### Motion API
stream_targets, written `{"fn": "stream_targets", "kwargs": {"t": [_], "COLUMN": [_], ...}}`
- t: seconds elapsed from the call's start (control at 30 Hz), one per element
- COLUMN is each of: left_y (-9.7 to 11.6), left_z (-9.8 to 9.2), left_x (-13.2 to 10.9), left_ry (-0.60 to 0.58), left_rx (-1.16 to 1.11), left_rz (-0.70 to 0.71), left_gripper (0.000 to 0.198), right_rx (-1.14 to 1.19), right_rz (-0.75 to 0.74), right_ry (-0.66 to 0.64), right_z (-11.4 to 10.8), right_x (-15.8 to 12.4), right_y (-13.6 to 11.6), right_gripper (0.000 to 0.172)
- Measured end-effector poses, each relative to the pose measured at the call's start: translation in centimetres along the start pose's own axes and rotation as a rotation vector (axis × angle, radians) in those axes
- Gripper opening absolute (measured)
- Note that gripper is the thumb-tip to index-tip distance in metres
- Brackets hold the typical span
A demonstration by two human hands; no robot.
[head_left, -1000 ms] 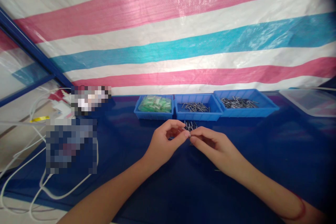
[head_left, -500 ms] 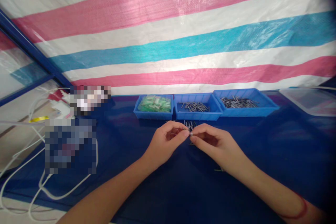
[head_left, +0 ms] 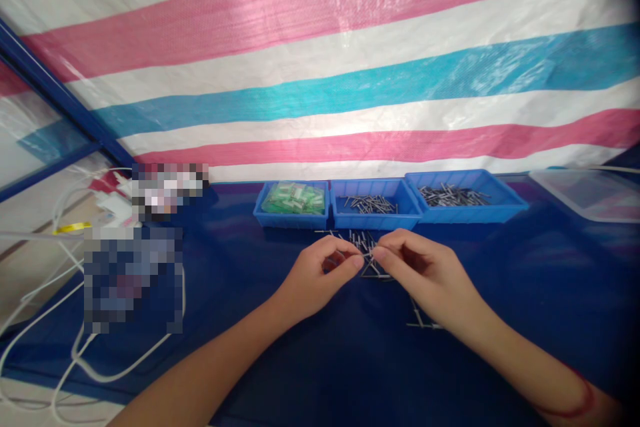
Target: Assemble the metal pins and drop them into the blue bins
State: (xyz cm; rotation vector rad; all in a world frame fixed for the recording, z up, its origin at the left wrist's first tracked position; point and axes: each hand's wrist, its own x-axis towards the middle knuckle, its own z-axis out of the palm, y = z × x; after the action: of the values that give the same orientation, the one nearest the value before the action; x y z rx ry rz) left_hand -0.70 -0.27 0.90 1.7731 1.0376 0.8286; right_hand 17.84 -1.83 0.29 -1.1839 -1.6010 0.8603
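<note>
My left hand [head_left: 323,277] is closed in a pinch, thumb against forefinger, on one end of a thin metal pop rivet [head_left: 367,255]. Its other end is between the thumb and forefinger of my right hand [head_left: 425,273], also pinched; the fingertips hide much of it. Just behind and below the fingertips, a loose pile of pop rivets [head_left: 370,272] lies on the blue table [head_left: 310,373]. A few more rivets [head_left: 420,325] lie nearer, partly under my right hand.
Along the back stand three blue bins: the left bin [head_left: 290,221] holds a bag of green and white pieces [head_left: 295,199], the middle bin [head_left: 377,221] and right bin [head_left: 480,215] metal rivets. A clear plastic lid [head_left: 590,197] lies right; white cables [head_left: 120,373] run left.
My right hand has drawn slightly right, opening a small gap between the two pinches, so the thin rivet and more of the pile show. My left hand has barely shifted.
</note>
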Motion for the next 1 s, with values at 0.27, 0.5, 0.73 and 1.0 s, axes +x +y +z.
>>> {"fn": "stream_targets", "kwargs": {"t": [0.27, 0.5, 0.73, 1.0], "left_y": [-0.5, -0.9, -1.1, -1.1], "left_z": [0.2, 0.5, 0.7, 1.0], "left_x": [-0.4, -0.6, -0.4, 0.2], "left_ry": [-0.110, -0.206, -0.221, -0.143], "left_rx": [0.530, 0.747, 0.795, 0.878], "left_rz": [0.258, 0.295, 0.298, 0.296], "left_gripper": [0.023, 0.025, 0.023, 0.020], "right_rx": [-0.546, -0.979, -1.134, -0.942], "right_rz": [-0.040, 0.081, 0.072, 0.009], "right_ry": [0.567, 0.687, 0.558, 0.556], "right_z": [-8.1, -13.8, -14.5, -12.5], "right_x": [3.6, 5.6, 6.1, 5.0], "right_y": [2.6, 7.0, 8.4, 5.4], "right_gripper": [0.014, 0.019, 0.033, 0.025]}}
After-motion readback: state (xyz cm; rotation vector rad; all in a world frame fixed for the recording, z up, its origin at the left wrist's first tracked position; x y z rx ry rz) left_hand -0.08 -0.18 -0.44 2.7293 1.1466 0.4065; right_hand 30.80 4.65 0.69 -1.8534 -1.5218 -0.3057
